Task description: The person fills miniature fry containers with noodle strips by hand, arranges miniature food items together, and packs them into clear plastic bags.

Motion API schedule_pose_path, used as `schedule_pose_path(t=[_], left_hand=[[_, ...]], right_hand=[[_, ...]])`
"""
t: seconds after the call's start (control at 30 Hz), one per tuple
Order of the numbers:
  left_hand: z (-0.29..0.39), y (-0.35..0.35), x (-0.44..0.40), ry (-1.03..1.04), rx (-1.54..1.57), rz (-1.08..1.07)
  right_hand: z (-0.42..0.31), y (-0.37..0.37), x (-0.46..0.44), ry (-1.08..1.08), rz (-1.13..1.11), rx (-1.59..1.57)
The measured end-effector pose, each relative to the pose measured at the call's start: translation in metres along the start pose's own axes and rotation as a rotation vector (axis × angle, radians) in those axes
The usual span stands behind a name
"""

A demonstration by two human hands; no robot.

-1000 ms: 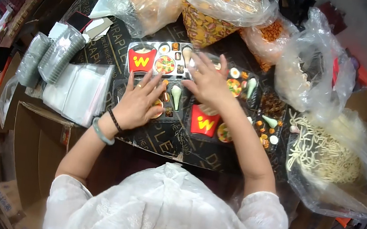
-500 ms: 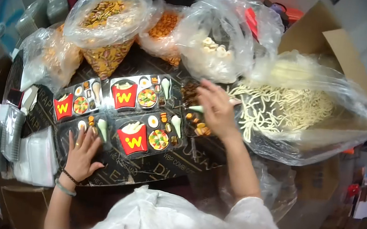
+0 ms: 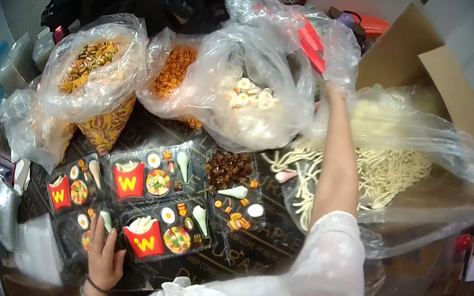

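Note:
My left hand (image 3: 104, 255) lies with its fingers stretched out over a clear tray (image 3: 68, 233) holding a small fried egg and a pale green cone-shaped piece. Beside it, another clear tray (image 3: 200, 253) contains a red fries box (image 3: 144, 238) with a yellow W, a round pizza piece (image 3: 176, 240) and other miniature foods. Two similar filled trays sit behind. My right arm (image 3: 339, 163) reaches far forward to a clear plastic bag (image 3: 342, 56) with red in it. The right hand is hidden at the bag, so its fingers do not show.
Brown pieces (image 3: 227, 170) and orange pieces (image 3: 238, 220) lie right of the trays. Open bags hold striped pieces (image 3: 91, 65), orange pieces (image 3: 173, 71), egg pieces (image 3: 251, 96) and cream strands (image 3: 392, 174). A cardboard box (image 3: 399, 43) stands at the back right. Clear packaging (image 3: 41, 250) lies left.
My right hand has moved from above the loose pieces, forward and right to the bag at the back. My left hand stays at the same tray. The whole view has shifted.

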State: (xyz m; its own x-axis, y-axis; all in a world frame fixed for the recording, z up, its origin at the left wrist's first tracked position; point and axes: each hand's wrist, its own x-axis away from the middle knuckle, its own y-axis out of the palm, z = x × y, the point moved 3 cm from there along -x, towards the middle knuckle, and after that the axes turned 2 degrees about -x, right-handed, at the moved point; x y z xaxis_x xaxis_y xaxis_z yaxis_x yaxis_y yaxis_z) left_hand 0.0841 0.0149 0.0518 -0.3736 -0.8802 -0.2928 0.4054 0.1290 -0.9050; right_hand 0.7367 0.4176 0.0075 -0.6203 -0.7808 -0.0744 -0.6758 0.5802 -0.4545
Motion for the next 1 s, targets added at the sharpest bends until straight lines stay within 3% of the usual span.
schedule_pose_path(t=[0.13, 0.3, 0.43, 0.47, 0.6, 0.7, 0.73, 0.87, 1.0], left_hand=[[-0.004, 0.005, -0.01, -0.067, 0.007, -0.021], [-0.001, 0.017, -0.022, -0.045, 0.019, -0.065], [0.003, 0.022, -0.025, -0.025, 0.027, -0.067], [0.004, 0.021, -0.026, -0.021, 0.03, -0.065], [0.011, 0.019, -0.025, 0.006, 0.038, -0.037], [0.015, 0.026, -0.021, 0.027, 0.067, -0.055], [0.018, 0.026, -0.021, 0.036, 0.048, -0.073], [0.029, 0.021, -0.021, 0.068, 0.094, -0.066], [0.036, 0.018, -0.017, 0.076, 0.061, -0.057]], right_hand=[[0.001, 0.009, -0.029, -0.106, -0.015, -0.194], [0.006, 0.033, -0.045, -0.433, 0.123, -0.253], [-0.091, 0.005, 0.064, -0.521, 0.215, 0.019], [-0.103, -0.001, 0.086, -0.699, 0.355, 0.08], [-0.086, -0.014, 0.118, -0.673, 0.379, -0.124], [-0.043, 0.01, 0.098, -0.109, 0.119, -0.902], [-0.062, 0.01, 0.124, 0.042, 0.081, -1.051], [-0.034, 0.03, 0.124, 0.312, 0.0, -1.106], [-0.04, 0.029, 0.111, 0.269, 0.13, -1.092]])
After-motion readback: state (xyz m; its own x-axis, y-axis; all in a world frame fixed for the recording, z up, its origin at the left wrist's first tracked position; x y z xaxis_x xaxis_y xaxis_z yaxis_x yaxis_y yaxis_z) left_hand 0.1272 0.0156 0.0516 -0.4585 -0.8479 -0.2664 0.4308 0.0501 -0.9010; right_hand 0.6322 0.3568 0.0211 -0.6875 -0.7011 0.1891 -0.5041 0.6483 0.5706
